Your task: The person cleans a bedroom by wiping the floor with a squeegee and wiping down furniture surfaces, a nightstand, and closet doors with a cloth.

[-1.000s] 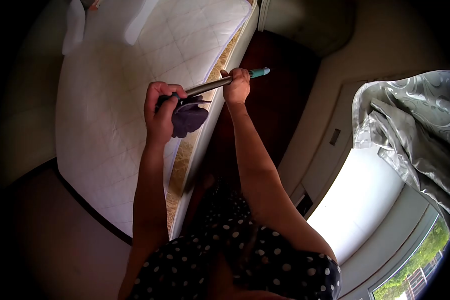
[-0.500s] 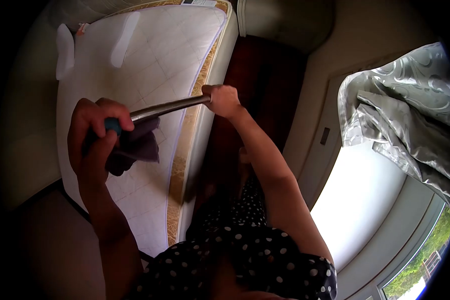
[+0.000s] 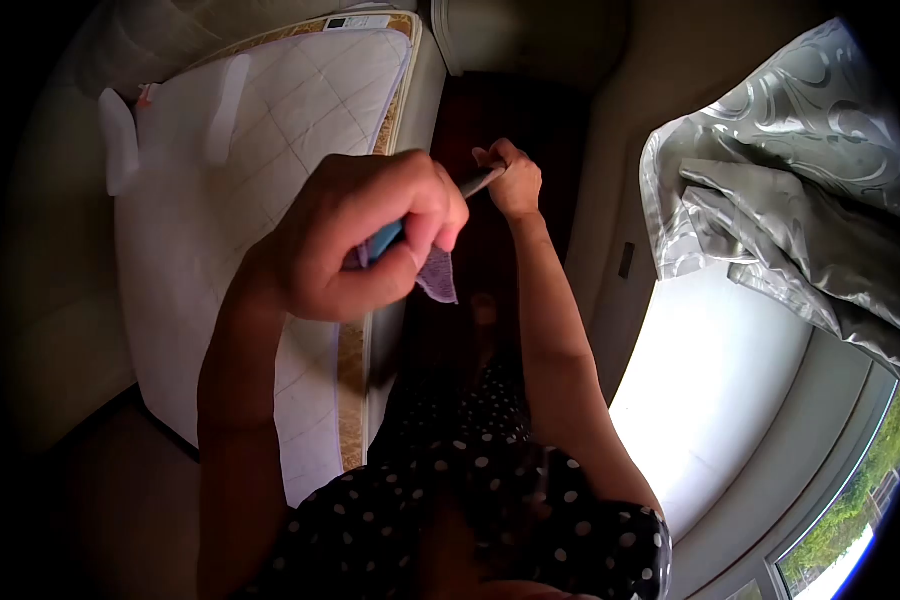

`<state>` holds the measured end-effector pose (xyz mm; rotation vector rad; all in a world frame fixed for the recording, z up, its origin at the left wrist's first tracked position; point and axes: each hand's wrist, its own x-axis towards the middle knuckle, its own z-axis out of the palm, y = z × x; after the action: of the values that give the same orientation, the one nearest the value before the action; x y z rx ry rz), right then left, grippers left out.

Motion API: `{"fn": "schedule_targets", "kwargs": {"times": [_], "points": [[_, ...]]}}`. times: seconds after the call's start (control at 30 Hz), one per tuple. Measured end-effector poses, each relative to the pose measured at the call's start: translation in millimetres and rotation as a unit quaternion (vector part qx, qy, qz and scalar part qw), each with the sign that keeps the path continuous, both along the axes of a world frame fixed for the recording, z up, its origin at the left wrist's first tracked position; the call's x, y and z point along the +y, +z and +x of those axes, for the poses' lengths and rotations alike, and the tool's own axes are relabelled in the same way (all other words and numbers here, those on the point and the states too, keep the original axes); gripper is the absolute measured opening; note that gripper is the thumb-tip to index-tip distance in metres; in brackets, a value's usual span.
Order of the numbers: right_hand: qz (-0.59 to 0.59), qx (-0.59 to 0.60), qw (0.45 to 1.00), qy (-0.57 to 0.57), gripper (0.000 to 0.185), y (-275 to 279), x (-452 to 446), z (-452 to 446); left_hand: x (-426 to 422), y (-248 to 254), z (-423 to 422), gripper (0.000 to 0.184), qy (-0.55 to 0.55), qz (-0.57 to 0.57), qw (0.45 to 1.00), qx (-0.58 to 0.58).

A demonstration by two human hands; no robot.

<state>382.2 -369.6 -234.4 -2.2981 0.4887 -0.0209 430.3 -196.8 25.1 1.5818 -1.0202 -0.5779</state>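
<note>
A slim metal pole runs between my two hands, foreshortened as it points away from me. My left hand is large and close to the camera, its fingers wrapped round the pole's teal end. A purple cloth hangs below those fingers; most of it is hidden behind the hand. Farther out, over the dark floor, my right hand is closed round the pole's other visible part.
To the left lies a mattress with a white quilted pad on it. Two white strips rest near its far side. Silvery curtains bunch over a bright window sill on the right. Dark floor shows between bed and wall.
My left hand has moved right and nearer the camera, bringing the pole's teal end and the cloth along. My right hand has shifted right, off the mattress edge and over the floor.
</note>
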Motion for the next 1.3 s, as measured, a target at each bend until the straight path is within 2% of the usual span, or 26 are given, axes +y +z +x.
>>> {"fn": "schedule_targets", "kwargs": {"times": [0.1,0.2,0.23,0.33,0.37,0.43,0.5,0.57,0.6,0.63,0.7,0.77,0.83,0.97,1.0,1.03,1.13,1.2,1.27,1.3], "points": [[0.007,0.019,1.0,0.001,0.026,1.0,-8.7,-19.7,-8.3,-2.1,-21.2,0.016,-0.012,0.004,0.998,-0.064],[-0.024,0.024,0.998,0.061,0.027,2.7,1.1,-3.5,18.1,1.1,-19.9,0.018,0.046,-0.012,0.999,0.004],[-0.028,0.028,0.997,0.062,0.028,8.4,-1.3,9.1,14.3,-1.5,-14.9,0.02,0.112,-0.051,0.992,0.016],[-0.068,0.031,0.997,0.036,0.03,-9.5,-25.3,30.6,-7.1,-26.9,-8.0,0.027,0.156,-0.044,0.987,0.0],[-0.062,0.034,0.997,0.04,0.031,-13.1,-25.2,31.9,-7.6,-33.9,2.1,0.025,0.155,-0.073,0.984,-0.053],[-0.05,0.086,0.995,0.027,0.03,4.5,-25.7,39.4,-9.8,-37.7,12.6,0.023,0.161,-0.075,0.983,-0.035],[-0.045,0.056,0.997,-0.005,0.03,-3.4,-21.8,16.1,-8.3,-40.1,8.7,0.023,0.104,-0.103,0.987,-0.06],[-0.048,0.07,0.995,-0.051,0.027,4.0,-9.7,-7.1,8.1,-34.6,5.1,0.023,0.025,-0.085,0.996,-0.031],[-0.03,0.077,0.995,-0.063,0.026,6.7,-3.5,-19.3,17.1,-34.5,3.9,0.023,0.009,-0.066,0.997,-0.032],[-0.043,0.034,0.996,-0.071,0.025,13.9,7.0,-31.6,24.6,-36.4,3.9,0.024,-0.007,-0.083,0.996,-0.044],[-0.041,0.041,0.996,-0.072,0.024,20.9,25.7,-59.6,38.9,-37.1,5.7,0.024,-0.079,-0.103,0.989,-0.072],[-0.033,0.06,0.995,-0.077,0.025,24.1,48.8,-87.0,53.1,-33.9,-11.7,0.025,-0.029,-0.107,0.993,-0.039],[-0.024,0.067,0.995,-0.075,0.026,25.4,66.5,-113.4,64.5,-33.2,-18.6,0.025,-0.058,-0.106,0.993,-0.021],[-0.05,0.095,0.993,-0.043,0.027,8.8,73.3,-153.2,72.6,-45.2,-48.3,0.025,0.026,-0.053,0.997,0.05],[-0.04,0.104,0.993,-0.035,0.026,15.2,71.5,-152.5,71.8,-46.1,-52.9,0.025,0.046,-0.049,0.995,0.077],[-0.029,0.112,0.993,-0.026,0.025,24.9,67.9,-148.3,68.7,-40.0,-51.9,0.024,0.073,-0.069,0.993,0.056],[-0.035,0.033,0.999,-0.007,0.024,36.9,45.2,-98.1,63.3,-20.8,-36.8,0.024,0.108,-0.111,0.988,0.022],[-0.055,-0.017,0.998,-0.002,0.023,31.8,27.4,-62.4,60.0,-22.6,-31.5,0.025,0.095,-0.103,0.99,-0.026],[-0.083,-0.01,0.997,-0.006,0.023,27.8,13.2,-36.4,57.3,-31.3,-26.1,0.027,0.065,-0.107,0.991,-0.055],[-0.077,0.061,0.995,0.018,0.022,32.4,6.7,-24.9,57.3,-39.6,-20.7,0.026,0.067,-0.112,0.989,-0.071]]}}
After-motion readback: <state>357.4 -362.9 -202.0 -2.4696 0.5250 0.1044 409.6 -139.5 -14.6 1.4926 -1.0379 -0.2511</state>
